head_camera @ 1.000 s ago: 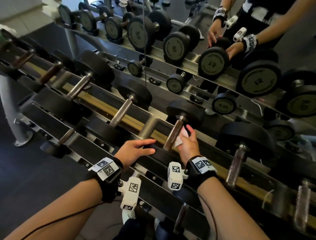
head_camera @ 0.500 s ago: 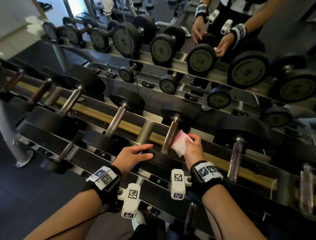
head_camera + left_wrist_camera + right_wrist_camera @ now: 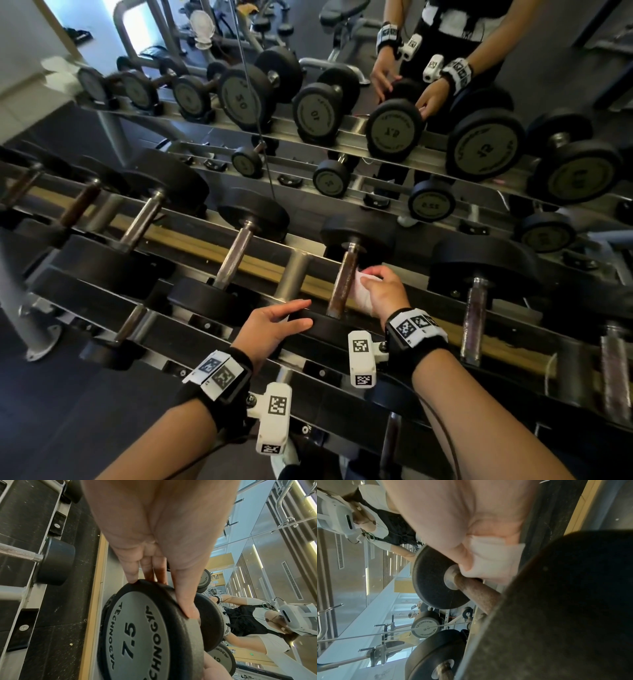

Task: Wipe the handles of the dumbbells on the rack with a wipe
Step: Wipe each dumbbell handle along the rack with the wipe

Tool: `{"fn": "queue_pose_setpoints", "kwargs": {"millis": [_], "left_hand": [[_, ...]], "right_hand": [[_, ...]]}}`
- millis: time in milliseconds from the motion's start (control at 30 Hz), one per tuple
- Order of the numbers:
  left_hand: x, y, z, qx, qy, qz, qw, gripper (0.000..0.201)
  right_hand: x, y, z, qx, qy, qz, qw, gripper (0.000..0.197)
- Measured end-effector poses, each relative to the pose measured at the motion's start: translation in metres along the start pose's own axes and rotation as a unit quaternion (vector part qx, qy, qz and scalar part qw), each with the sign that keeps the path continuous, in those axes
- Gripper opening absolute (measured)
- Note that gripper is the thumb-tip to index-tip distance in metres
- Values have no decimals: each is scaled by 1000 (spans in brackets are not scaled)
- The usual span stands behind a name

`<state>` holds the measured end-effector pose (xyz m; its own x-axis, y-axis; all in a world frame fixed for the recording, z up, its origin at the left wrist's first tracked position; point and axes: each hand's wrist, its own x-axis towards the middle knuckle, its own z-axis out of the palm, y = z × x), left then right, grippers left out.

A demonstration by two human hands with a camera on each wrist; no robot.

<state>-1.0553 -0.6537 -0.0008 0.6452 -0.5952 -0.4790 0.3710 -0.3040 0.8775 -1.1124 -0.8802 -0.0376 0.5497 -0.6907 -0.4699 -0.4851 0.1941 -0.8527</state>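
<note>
A row of black dumbbells lies across the top tier of the rack (image 3: 342, 334). The middle one has a rusty brown handle (image 3: 343, 281). My right hand (image 3: 385, 291) holds a white wipe (image 3: 359, 287) just right of that handle, against its far end. In the right wrist view the wipe (image 3: 493, 559) sits folded in my fingers, touching the handle (image 3: 476, 589) near the far weight. My left hand (image 3: 274, 320) rests with straight fingers on the near weight head (image 3: 145, 635), which is marked 7.5.
More dumbbells sit left (image 3: 236, 255) and right (image 3: 474, 318) of this one on the same tier. A lower tier shows near my wrists. A mirror behind the rack reflects the weights and my hands (image 3: 411, 85). Dark floor lies at the left.
The wipe came off around the handle and opened out half a second ago. Now my right hand has it folded again beside the handle, further up. The left hand stays on the weight head.
</note>
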Motion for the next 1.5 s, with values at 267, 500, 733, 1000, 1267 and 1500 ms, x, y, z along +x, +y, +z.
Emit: {"fn": "queue_pose_setpoints", "kwargs": {"millis": [267,500,733,1000,1267,1500], "left_hand": [[0,0,-2,18,-7,-7,1000,39],[-1,1,-4,26,-7,-12,1000,41],[-1,3,-2,22,-3,-11,1000,40],[0,3,-2,4,-2,-18,1000,42],[-1,3,1,-4,8,-18,1000,42],[-2,1,1,-11,9,-19,1000,41]], "right_hand": [[12,-1,0,-52,38,36,997,15],[20,3,14,20,-36,28,999,17],[0,16,3,65,-70,-1,995,20],[-27,17,-20,-49,-90,-49,994,14],[-8,4,-8,-74,-37,-103,991,12],[-2,9,-1,-13,-17,-79,997,32]]}}
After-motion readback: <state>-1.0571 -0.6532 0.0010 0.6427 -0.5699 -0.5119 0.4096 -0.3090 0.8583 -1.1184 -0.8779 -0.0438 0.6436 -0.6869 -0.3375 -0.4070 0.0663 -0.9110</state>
